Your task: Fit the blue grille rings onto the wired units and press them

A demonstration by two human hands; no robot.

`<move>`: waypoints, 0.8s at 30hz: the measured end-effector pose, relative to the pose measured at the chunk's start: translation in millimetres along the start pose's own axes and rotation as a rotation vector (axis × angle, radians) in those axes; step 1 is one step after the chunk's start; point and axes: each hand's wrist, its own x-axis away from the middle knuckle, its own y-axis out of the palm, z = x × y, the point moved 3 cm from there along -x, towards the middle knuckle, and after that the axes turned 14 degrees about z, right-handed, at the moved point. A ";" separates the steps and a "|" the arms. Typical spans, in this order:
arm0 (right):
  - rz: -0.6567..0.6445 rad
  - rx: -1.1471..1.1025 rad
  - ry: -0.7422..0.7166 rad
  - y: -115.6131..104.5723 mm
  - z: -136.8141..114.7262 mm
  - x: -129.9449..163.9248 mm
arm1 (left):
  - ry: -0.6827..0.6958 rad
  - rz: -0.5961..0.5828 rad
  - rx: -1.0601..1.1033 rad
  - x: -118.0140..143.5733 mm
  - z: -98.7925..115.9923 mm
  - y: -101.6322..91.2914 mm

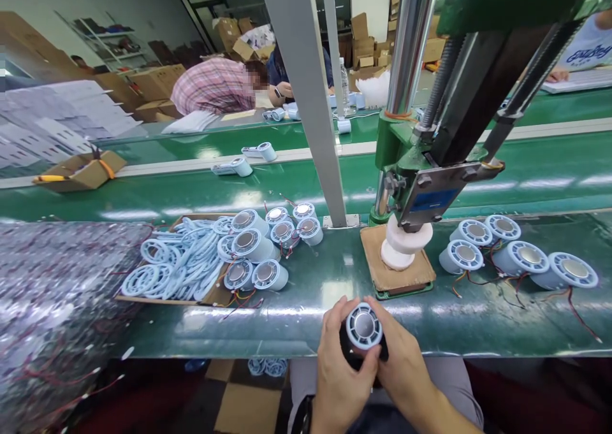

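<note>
Between both hands, at the bench's front edge, is a small motor (364,325) with a light blue slotted ring round its silver centre and a black lower part. My left hand (337,370) wraps its left side, thumb at the near side. My right hand (401,361) closes round the right side. Just beyond stands a green hand press (421,192) with a white plastic head (406,235) over a cardboard-topped base (370,249). Blue-ringed motors with thin wires stand in a group to the left (253,246) and another to the right (528,257).
A cardboard tray (215,297) holds many light blue rings (189,262). Left of it lie wired parts in clear plastic (62,281). A grey post (310,102) rises behind. Blue handled housings (241,166) lie on the green belt (191,192). Other people work across the line.
</note>
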 end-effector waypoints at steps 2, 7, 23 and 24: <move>-0.003 0.000 0.004 -0.6 1.8 0.1 | -0.046 0.010 0.050 5.0 -3.5 3.4; 0.082 -0.068 -0.023 -11.3 -5.2 -5.6 | -0.123 0.035 0.263 11.9 -5.1 4.4; 0.233 -0.224 -0.116 -31.1 -32.8 -18.2 | 0.134 0.029 0.264 5.3 14.5 -16.5; 0.236 -0.217 -0.121 -31.3 -33.5 -18.6 | 0.122 0.029 0.264 3.6 16.3 -17.2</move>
